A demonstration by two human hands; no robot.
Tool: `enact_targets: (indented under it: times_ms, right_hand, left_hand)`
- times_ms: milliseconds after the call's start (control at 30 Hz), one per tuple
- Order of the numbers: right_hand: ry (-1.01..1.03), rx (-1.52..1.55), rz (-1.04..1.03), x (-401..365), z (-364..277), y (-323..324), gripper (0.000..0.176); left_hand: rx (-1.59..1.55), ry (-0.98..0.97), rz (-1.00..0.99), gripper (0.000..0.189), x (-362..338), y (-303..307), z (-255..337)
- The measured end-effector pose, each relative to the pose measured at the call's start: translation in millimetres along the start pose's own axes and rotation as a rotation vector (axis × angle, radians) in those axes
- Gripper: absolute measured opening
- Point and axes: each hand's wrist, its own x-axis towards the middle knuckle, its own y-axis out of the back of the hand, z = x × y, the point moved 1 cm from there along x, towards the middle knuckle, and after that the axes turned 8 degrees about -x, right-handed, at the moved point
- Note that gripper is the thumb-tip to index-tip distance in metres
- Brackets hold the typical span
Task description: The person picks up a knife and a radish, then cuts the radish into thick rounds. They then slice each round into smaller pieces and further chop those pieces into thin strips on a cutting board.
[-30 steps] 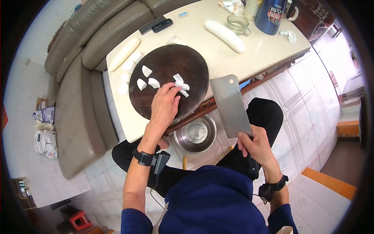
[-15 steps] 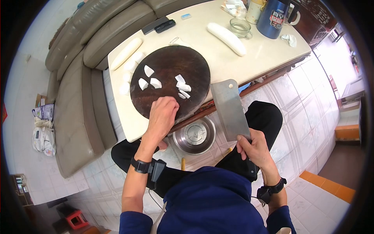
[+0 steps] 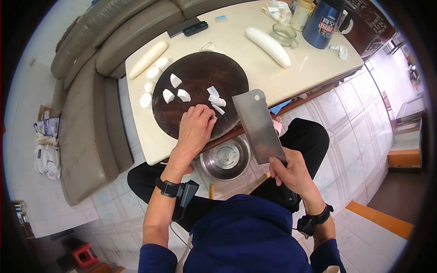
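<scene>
My right hand is closed round the handle of a cleaver. The broad blade points up and away, beside the right edge of a round dark chopping board. On the board's near part rests my left hand, its fingers curled together. A bit of white radish peeks out at the fingertips; the rest of it is hidden. Just beyond lie several thin radish slices. Farther left on the board are three radish chunks.
Several radish rounds and a long white radish line the table's left side. Another peeled radish lies by a glass cup and a blue thermos. A peeler is behind the board. Below sits a steel basin.
The cleaver has moved left, closer to the board. My left hand has shifted slightly right and up on the board, and a bit of radish now shows at its fingertips.
</scene>
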Motion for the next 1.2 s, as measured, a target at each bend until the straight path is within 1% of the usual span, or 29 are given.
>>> enact_targets:
  times_ms: [167,233,267,300,333,367,400,433,467,533,567,633,667,733,867,1033,1200]
  right_hand:
    - [-0.01,-0.048,-0.042,5.7,-11.1,-1.5,0.017]
    - [0.0,-0.081,-0.038,10.1,-12.0,-5.5,0.018]
    - [-0.005,-0.077,-0.041,12.6,-9.7,-8.1,0.018]
    - [0.044,-0.191,-0.037,16.1,-6.6,-10.8,0.018]
    - [0.094,-0.305,-0.033,19.6,-6.8,-13.2,0.019]
    - [0.09,-0.305,-0.036,21.3,-10.7,-15.2,0.019]
    - [0.141,-0.416,-0.028,22.5,-19.4,-18.2,0.019]
    - [0.193,-0.527,-0.019,24.6,-25.1,-21.6,0.018]
    - [0.186,-0.526,-0.02,27.2,-26.1,-25.0,0.018]
    - [0.3,-0.67,-0.011,31.7,-28.2,-30.7,0.016]
    - [0.295,-0.671,-0.014,33.8,-29.0,-32.2,0.016]
    - [0.35,-0.797,-0.061,35.5,-32.5,-35.1,0.012]
    - [0.348,-0.8,-0.067,35.7,-33.6,-36.1,0.012]
    - [0.405,-0.854,-0.064,35.3,-35.6,-38.3,0.011]
    - [0.387,-0.888,-0.06,33.0,-36.3,-43.3,0.009]
    - [0.3,-1.02,-0.116,26.6,-44.5,-48.7,0.011]
    - [0.342,-1.111,-0.156,25.8,-51.5,-64.0,0.015]
  left_hand:
    - [0.001,0.011,0.005,0.015,-26.0,5.0,10.3]
    - [0.029,0.027,0.078,0.015,-41.4,2.1,11.1]
    - [0.031,0.029,0.097,0.02,-47.1,1.0,12.0]
    - [0.03,0.033,0.093,0.02,-51.3,0.2,13.8]
    - [0.026,0.019,0.117,0.024,-53.2,1.0,17.5]
    - [0.021,0.004,0.141,0.029,-55.5,1.8,19.6]
    - [0.019,0.008,0.138,0.029,-58.3,1.9,19.5]
    - [0.027,-0.008,0.134,0.033,-60.3,2.0,19.1]
    - [0.033,-0.025,0.129,0.037,-61.9,1.8,18.3]
    - [0.021,-0.033,0.125,0.037,-65.2,1.4,14.6]
    - [0.014,-0.044,0.125,0.038,-66.7,1.2,12.6]
    - [0.006,-0.048,0.128,0.038,-66.6,1.9,12.2]
    - [0.003,-0.057,0.133,0.038,-65.7,2.2,12.3]
    - [0.005,-0.05,0.129,0.039,-64.9,1.0,11.6]
    - [0.016,-0.035,0.116,0.039,-64.8,-0.6,11.8]
    - [0.038,-0.038,0.118,0.037,-65.0,-3.4,11.8]
    - [0.054,-0.042,0.125,0.037,-67.0,-3.7,13.1]
